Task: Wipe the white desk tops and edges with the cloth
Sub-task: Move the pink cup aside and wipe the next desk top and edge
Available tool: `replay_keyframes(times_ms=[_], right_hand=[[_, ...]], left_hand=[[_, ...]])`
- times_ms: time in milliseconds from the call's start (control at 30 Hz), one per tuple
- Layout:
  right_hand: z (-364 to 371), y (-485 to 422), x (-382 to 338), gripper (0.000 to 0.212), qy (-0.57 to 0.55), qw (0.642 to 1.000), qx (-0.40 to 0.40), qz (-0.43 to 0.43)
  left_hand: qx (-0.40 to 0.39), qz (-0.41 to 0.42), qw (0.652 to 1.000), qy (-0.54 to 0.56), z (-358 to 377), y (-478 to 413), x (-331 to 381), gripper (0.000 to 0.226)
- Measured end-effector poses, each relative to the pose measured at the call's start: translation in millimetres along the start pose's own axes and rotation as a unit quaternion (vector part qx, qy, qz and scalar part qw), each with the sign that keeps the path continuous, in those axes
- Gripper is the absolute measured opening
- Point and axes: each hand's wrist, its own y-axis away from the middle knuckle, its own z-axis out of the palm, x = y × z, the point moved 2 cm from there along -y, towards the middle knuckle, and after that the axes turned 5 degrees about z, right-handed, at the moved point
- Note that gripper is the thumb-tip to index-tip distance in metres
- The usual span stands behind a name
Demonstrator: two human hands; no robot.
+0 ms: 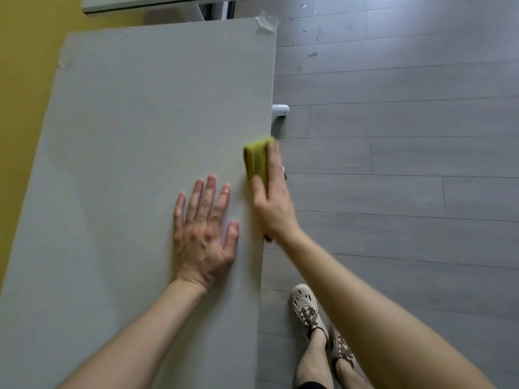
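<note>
Here, seen from above, a yellow wall [22, 80] runs down the far left. Beside it lies the long white counter [140, 122], flat, matte and rectangular, its surface faintly grained. The person's left hand [203, 231] rests flat on the counter top near its right side, fingers straight and spread, holding nothing; it looks like a brace. Just right of it, the right hand [273, 200] holds a folded yellow-green cloth [257, 157], soft and thick-looking. Its grip is closed on the cloth: thumb on top, forefinger laid along it, the other fingers hidden over the side. The cloth sits about halfway along the counter's right edge, lapping from the top over the side. The step in hand appears to be wiping that edge. The next move likely calls for sliding the cloth along the edge under steady pressure. Farther right is a smooth grey plank floor [407, 164], with a white rounded counter foot [280, 110] poking out and pale woven shoes [306, 304] below.
</note>
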Motion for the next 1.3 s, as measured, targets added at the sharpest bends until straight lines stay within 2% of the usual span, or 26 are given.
replay_keyframes(times_ms=[100, 200, 333, 467, 533, 633, 767, 867, 933, 1033, 1167, 1300], right_hand=[[-12.9, -92.1, -17.7, 0.075, -0.013, 1.000, 0.023, -0.003], [-15.2, -116.2, -23.6, 0.073, -0.026, 0.999, 0.031, -0.011], [1.5, -17.0, -1.8, 0.073, -0.024, 0.997, 0.056, -0.054], [16.0, 132.8, 30.8, 0.074, -0.043, 0.998, -0.006, -0.054], [11.1, 146.5, 35.4, 0.075, -0.035, 0.997, -0.035, -0.051], [0.3, 75.4, 30.0, 0.076, -0.036, 0.996, -0.045, -0.066], [-10.4, -50.6, 10.2, 0.074, -0.026, 0.998, -0.014, -0.054], [-10.9, -73.0, 5.1, 0.073, -0.024, 0.998, 0.001, -0.062], [-6.6, -42.0, 8.3, 0.073, -0.023, 0.997, 0.011, -0.073], [10.0, 66.4, 30.9, 0.074, -0.037, 0.997, 0.008, -0.070], [21.0, 212.0, 57.1, 0.075, -0.030, 0.997, -0.047, -0.058], [15.7, 185.3, 66.1, 0.076, -0.026, 0.994, -0.061, -0.083]], left_hand=[[0.004, -0.001, 1.000, -0.004, -0.5, -0.5, 0.2, 0.071], [0.009, 0.000, 1.000, -0.007, -0.5, -1.6, -0.3, 0.071], [0.007, 0.000, 1.000, -0.016, -0.3, -0.6, -3.0, 0.070], [0.006, 0.009, 1.000, -0.017, -1.1, -0.1, -2.9, 0.069], [0.007, 0.006, 1.000, -0.016, -1.8, 0.5, -1.5, 0.068], [0.010, 0.006, 1.000, -0.014, -2.0, -1.3, -1.1, 0.069], [0.016, -0.004, 1.000, -0.013, -2.6, -2.0, -2.1, 0.068], [0.016, -0.004, 1.000, -0.012, -3.8, -3.8, -2.3, 0.068], [0.017, -0.004, 1.000, -0.012, -3.2, -3.8, -3.3, 0.068], [0.016, 0.001, 1.000, -0.016, -2.5, -2.5, -4.3, 0.068], [0.012, -0.004, 1.000, -0.013, -4.6, -1.9, -1.2, 0.068], [0.009, -0.008, 1.000, -0.013, -5.4, -3.7, -0.4, 0.068]])
